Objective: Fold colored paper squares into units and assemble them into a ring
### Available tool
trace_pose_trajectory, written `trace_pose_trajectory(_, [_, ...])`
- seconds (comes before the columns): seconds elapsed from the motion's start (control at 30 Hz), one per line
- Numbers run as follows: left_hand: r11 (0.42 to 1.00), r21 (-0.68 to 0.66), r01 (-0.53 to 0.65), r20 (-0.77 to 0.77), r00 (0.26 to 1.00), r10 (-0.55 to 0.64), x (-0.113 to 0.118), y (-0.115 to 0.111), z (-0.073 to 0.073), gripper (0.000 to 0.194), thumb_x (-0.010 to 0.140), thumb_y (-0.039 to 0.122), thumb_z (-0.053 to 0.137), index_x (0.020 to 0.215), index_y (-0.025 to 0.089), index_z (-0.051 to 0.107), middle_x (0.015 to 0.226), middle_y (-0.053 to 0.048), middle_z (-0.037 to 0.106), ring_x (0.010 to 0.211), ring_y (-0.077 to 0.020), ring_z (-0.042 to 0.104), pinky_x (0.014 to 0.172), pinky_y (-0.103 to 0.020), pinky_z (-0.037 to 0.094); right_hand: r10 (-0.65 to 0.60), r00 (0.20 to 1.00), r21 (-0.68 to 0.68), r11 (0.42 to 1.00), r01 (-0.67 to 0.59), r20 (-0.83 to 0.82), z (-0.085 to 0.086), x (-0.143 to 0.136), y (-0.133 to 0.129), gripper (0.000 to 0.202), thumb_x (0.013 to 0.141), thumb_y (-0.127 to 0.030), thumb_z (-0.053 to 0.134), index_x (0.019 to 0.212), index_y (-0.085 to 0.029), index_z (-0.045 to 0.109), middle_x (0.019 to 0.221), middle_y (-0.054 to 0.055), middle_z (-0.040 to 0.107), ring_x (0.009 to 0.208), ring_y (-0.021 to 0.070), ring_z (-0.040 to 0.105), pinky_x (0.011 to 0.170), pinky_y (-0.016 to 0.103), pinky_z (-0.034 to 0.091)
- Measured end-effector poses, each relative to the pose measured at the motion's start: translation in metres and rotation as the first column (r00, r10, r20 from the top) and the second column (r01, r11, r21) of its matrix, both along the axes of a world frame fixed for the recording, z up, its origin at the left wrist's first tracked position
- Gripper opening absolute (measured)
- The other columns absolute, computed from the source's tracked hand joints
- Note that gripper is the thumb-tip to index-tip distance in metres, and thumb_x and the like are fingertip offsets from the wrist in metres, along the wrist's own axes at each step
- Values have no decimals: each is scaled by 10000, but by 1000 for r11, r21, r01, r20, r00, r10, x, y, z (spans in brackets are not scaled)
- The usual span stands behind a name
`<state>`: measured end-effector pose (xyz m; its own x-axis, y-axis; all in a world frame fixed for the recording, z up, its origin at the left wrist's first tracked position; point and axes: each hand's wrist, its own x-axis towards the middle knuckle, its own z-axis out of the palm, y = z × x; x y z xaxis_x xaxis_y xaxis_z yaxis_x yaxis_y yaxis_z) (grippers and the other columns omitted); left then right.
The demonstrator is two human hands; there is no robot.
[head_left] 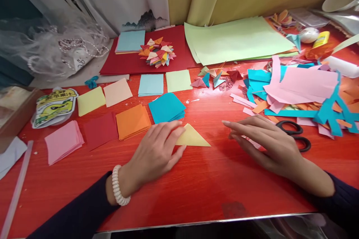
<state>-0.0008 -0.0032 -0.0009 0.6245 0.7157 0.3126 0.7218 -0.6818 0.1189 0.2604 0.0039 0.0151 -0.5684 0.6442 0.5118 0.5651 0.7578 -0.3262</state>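
Hands on the bench: left hand (158,145) at a yellow paper triangle (195,137), right hand (260,143) apart from it

Head view, with the paper triangle as centre of the clock and twelve o'clock away from the person. The triangle lies on the red bench (196,194), its one sharp corner pointing to three o'clock. The left hand is at nine o'clock, its fingers touching the left part of the paper and its thumb near the lower edge; whether they pinch it or only press it, I cannot tell. On this wrist is a pale coiled bracelet (120,186).

The right hand is at three o'clock, well apart from the left one, palm down with loosely stretched fingers. Just behind it are the black handles of scissors (304,143), partly hidden.

Near ten to eleven o'clock lies a teal paper stack (167,106). Toward nine o'clock follow an orange stack (132,119), dark red paper (101,130) and a pink stack (64,142).

Farther away, at eleven o'clock, a ring of folded papers (157,53) rests upon a red sheet (120,63). Between twelve and one are small folded pieces (207,79); at one o'clock, large light green sheets (235,43). Around two o'clock there is a heap of paper scraps (305,84).
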Motion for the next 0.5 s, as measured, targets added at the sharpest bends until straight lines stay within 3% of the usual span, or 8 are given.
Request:
trace_pose_trajectory(0.1, [996,44,-83,-51,995,85,3,1,-1,479,863,372,498,1248,92,438,1184,-165,516,1048,-285,480,854,-437,429,-8,999,-26,1000,9,35,-3,-16,0,299,857,-179,494,1155,-188,514,755,55,567,692,169,503,593,300,471])
trace_pose_trajectory(0.2, [1000,-9,-29,-27,999,28,2,1,-1,268,887,268,474,1112,132,525,1090,-110,566,953,-232,506,805,-389,443,32,994,-62,998,-26,102,-10,-23,-1,288,841,-291,540,1100,-166,549,876,87,558,799,187,499,665,325,484])
trace_pose_trajectory(0.3, [997,-60,40,63,997,-37,1,0,-1,141,888,173,455,1000,138,534,1071,-89,576,967,-199,512,832,-359,436,73,991,-115,992,-60,113,-15,-23,-2,344,841,-297,544,1160,-169,513,1020,107,546,940,206,493,779,363,479])
trace_pose_trajectory(0.4, [992,-126,2,116,993,12,1,1,0,319,879,236,486,1174,124,440,1205,-124,514,1093,-227,464,902,-395,407,79,994,-164,984,-65,80,-16,-22,-2,411,853,-280,526,1242,-181,438,1112,113,537,1044,216,482,858,385,461])
trace_pose_trajectory(0.5, [981,-192,13,135,991,13,2,2,0,471,878,246,493,1300,127,319,1162,-107,544,1075,-221,466,900,-399,410,93,994,-184,980,-81,57,-17,-21,-2,465,847,-250,535,1283,-177,390,1145,105,545,1088,207,482,898,370,450])
